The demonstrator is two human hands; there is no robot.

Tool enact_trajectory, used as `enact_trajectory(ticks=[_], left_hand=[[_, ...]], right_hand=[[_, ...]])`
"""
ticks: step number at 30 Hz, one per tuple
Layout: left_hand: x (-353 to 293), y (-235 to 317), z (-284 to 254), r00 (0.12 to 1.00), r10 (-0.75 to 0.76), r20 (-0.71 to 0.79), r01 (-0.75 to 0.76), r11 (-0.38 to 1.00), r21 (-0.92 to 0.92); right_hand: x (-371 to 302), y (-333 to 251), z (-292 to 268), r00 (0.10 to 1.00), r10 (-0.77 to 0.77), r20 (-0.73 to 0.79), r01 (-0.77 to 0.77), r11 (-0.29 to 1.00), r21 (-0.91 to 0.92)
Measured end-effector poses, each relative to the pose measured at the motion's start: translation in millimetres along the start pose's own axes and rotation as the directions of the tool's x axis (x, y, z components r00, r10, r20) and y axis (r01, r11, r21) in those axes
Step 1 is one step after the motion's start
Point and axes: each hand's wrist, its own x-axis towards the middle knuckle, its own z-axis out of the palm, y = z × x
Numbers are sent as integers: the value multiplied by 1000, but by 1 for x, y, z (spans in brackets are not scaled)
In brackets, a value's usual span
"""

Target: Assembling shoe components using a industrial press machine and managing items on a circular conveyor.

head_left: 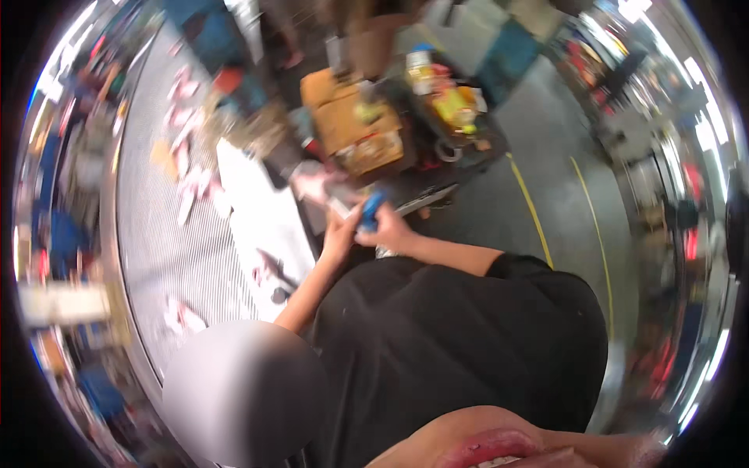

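Motion smears both hands at the middle of the view. My right hand is closed round a small blue object whose kind I cannot make out. Beside it, my left hand grips a pale grey-and-white piece, too blurred to name. Just beyond that piece is a pinkish, pale shape that is also unclear. The two hands are close together at the near edge of a dark work surface.
A ribbed conveyor with several pink-and-white pieces runs along the left, beside a bright white board. An open cardboard box and a tray of yellow and white items stand ahead. Yellow lines mark the floor at right.
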Motion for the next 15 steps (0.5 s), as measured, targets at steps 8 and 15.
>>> enact_trajectory(ticks=[8, 15], left_hand=[[-19, 45, -8, 994, -66, 89, 56, 993, 105], [-89, -40, -75, 955, -238, -176, 260, 959, 112]], right_hand=[[87, 77, -47, 946, -249, -209, 110, 849, -516], [123, 99, -51, 979, -66, -195, -68, 790, -609]])
